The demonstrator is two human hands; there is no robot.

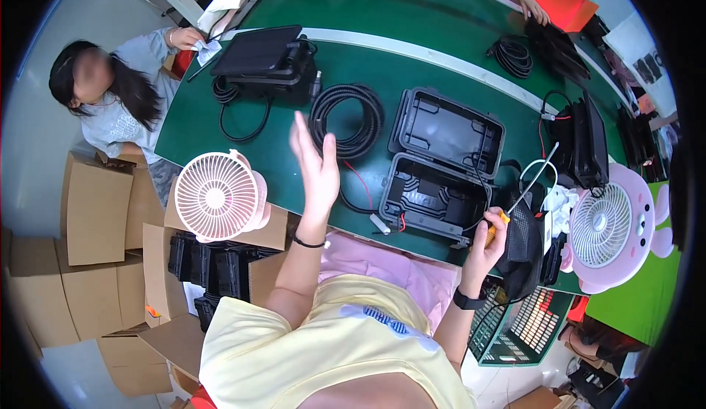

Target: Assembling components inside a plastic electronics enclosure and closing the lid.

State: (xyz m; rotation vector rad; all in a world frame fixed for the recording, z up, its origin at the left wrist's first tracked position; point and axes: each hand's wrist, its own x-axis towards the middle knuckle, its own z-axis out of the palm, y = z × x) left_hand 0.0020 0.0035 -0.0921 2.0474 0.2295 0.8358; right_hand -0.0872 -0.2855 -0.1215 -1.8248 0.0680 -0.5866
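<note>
My left hand (318, 170) is raised over the bench with its fingers stretched out, holding nothing. Just beyond it lies a coil of black corrugated tubing (357, 93). My right hand (483, 251) is closed round the yellow handle of a screwdriver (535, 177), whose metal shaft points up and away to the right. Between my hands sits a black plastic case (439, 196), its lid (446, 131) swung back and its ribbed inside showing. Beside the case's left corner, a white connector (379, 223) on a black cable and some red wire lie on the green bench.
A pink fan (220, 196) stands at the left edge, and a pink animal-shaped fan (610, 229) at the right. Black boxes with a flat panel (254, 52) sit at the back left. Cartons (95, 210) and a green crate (515, 328) are below. A person (125, 93) sits at left.
</note>
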